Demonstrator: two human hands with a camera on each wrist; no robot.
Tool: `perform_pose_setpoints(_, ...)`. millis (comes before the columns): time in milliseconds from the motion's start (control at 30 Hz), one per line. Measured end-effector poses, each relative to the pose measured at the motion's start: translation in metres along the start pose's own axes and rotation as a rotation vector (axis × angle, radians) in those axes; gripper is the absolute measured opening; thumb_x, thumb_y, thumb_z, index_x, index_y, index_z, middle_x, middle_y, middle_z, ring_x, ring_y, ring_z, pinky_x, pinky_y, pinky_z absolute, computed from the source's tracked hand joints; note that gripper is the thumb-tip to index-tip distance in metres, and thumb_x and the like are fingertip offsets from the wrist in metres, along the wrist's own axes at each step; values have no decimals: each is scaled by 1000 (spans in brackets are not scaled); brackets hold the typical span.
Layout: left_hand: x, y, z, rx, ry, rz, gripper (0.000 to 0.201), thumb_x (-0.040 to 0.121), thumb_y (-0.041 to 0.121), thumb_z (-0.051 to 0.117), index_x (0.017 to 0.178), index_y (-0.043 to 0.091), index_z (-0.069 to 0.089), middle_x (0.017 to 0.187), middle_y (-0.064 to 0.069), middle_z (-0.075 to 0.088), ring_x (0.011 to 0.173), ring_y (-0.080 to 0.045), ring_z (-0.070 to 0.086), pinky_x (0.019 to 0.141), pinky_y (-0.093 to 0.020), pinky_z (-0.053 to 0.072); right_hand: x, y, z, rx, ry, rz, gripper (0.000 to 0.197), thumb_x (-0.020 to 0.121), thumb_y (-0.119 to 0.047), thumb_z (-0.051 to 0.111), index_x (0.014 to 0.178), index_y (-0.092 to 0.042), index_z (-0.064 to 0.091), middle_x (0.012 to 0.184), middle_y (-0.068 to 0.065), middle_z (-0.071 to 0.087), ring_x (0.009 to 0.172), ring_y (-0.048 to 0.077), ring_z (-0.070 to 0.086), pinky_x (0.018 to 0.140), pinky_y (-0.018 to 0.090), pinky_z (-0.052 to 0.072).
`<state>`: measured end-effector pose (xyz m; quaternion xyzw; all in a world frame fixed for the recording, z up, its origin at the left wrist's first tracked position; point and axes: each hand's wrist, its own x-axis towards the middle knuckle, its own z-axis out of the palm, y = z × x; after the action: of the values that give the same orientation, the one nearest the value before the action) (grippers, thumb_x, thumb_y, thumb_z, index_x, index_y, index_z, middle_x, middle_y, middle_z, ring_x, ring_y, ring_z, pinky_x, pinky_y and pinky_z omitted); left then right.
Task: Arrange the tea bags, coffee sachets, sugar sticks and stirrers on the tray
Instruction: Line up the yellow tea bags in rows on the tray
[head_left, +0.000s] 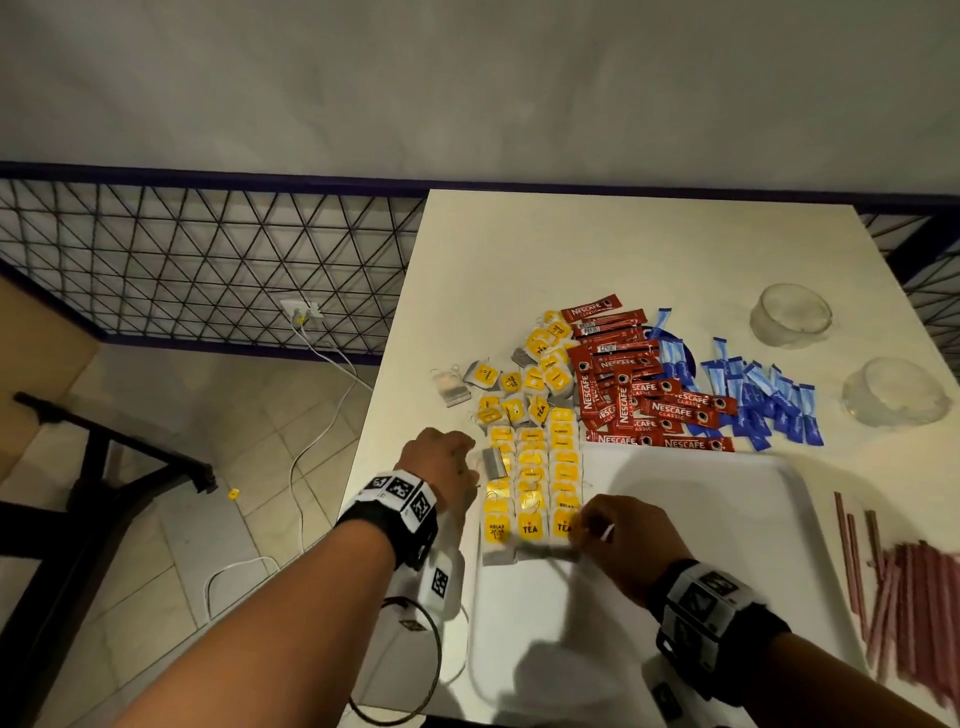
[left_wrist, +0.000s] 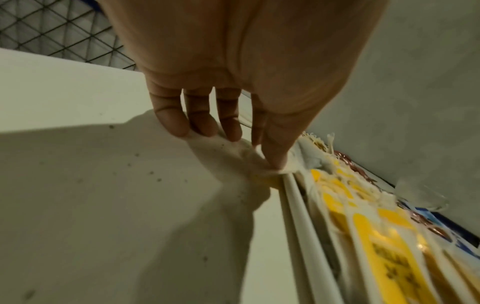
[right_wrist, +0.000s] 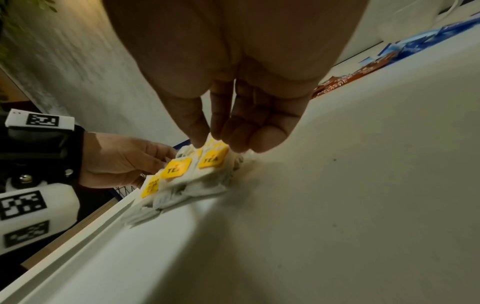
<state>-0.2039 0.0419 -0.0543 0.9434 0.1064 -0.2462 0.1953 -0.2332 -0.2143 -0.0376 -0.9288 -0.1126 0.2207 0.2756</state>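
My left hand (head_left: 440, 467) sits at the tray's left rim (left_wrist: 293, 205), fingers curled down, thumb and fingertips (left_wrist: 275, 156) pinching one tea bag (left_wrist: 233, 152) right where rim meets table (head_left: 623, 244). My right hand (head_left: 626, 540) is over the tray (head_left: 675, 519), just right of the left hand, thumb and fingers (right_wrist: 244, 139) closing onto the near end of the right-hand row of tea bags (head_left: 530, 499); looks like a pinch on the front tea bag (right_wrist: 213, 159), though blur hides the exact contact. The rows lie between my two hands: three overlapping columns, yellow tags up, along the tray's left side, running away from me. Beyond both hands, past the tray's far edge, a loose heap of tea bags (head_left: 524, 379) lies on the table. To its right, ahead of my right hand, is a pile of red coffee sachets (head_left: 634, 395), then blue sugar sticks (head_left: 763, 400) further right. The stirrers (head_left: 904, 603) lie on the table off the tray's right edge, well right of my right hand. Two upturned glass bowls (head_left: 792, 314) stand far right, beyond the sugar sticks.
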Motion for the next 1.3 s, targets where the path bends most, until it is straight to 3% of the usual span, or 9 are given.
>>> perform_pose_setpoints(133, 6, 3, -7, -63, -22, 13, 5, 84, 23, 61, 85, 27, 62, 105, -2, 65, 101, -24, 62, 90, -34, 51, 0, 0, -8, -16, -4, -11, 4, 87, -29, 62, 83, -30, 61, 83, -15, 60, 75, -2, 53, 63, 10, 36)
perform_pose_setpoints(200, 5, 2, -12, -205, -15, 12, 17, 84, 13, 57, 75, 26, 57, 96, -1, 70, 94, -22, 65, 86, -34, 54, 4, -4, -12, -4, -6, -35, 3, 88, -32, 61, 85, -32, 60, 85, -14, 61, 75, -2, 53, 65, 10, 36)
perform_pose_setpoints(367, -11, 6, -33, -456, 38, 27, 18, 88, 9, 59, 77, 22, 52, 77, 7, 62, 80, -20, 61, 73, -25, 45, 22, -22, -20, 35, 67, -105, 7, 86, -33, 66, 92, -32, 61, 85, -16, 60, 68, -8, 49, 65, 8, 33)
perform_pose_setpoints(533, -46, 30, -47, -945, 48, 17, 21, 85, -5, 60, 82, 15, 54, 62, 1, 58, 50, -14, 56, 46, -17, 38, 35, -52, -17, 77, 142, -473, 44, 73, -33, 76, 114, -22, 64, 106, -5, 59, 72, -2, 47, 71, 15, 39)
perform_pose_setpoints(700, -72, 40, -48, -1237, -48, -43, 16, 84, -2, 59, 90, 12, 54, 62, -8, 59, 50, -17, 52, 50, -25, 31, 36, -69, -14, 237, 199, -490, 21, 84, -27, 60, 100, -17, 69, 94, -13, 58, 82, -7, 50, 74, 5, 37)
perform_pose_setpoints(833, -85, 27, -34, -914, 85, 130, 30, 63, 22, 63, 92, 24, 64, 79, 7, 60, 68, -11, 52, 60, -23, 43, 27, -70, -18, 410, 149, -339, 8, 85, -22, 71, 78, -23, 67, 83, -13, 58, 68, -2, 51, 63, 8, 35)
perform_pose_setpoints(967, -97, 23, -4, -717, 214, 192, 18, 73, 40, 66, 74, 23, 65, 73, 6, 61, 68, -7, 54, 69, -30, 46, 17, -71, -14, 528, -57, -211, 10, 85, -24, 71, 75, -25, 71, 65, -10, 60, 58, 4, 48, 61, 20, 39)
perform_pose_setpoints(1100, -105, 28, 7, -728, 195, 168, 26, 77, 36, 66, 73, 11, 63, 66, -3, 57, 61, -7, 49, 65, -34, 45, 11, -64, -8, 571, -71, -166, 25, 87, -20, 69, 65, -29, 61, 52, -18, 56, 52, -1, 50, 60, 17, 39)
perform_pose_setpoints(1300, -103, 41, 18, -601, 162, 97, 22, 92, 22, 63, 70, 17, 58, 61, 11, 54, 54, 2, 52, 53, -8, 34, -1, -29, -4, 574, -58, 9, 20, 85, -23, 69, 67, -25, 60, 46, -10, 54, 45, 7, 45, 60, 27, 39)
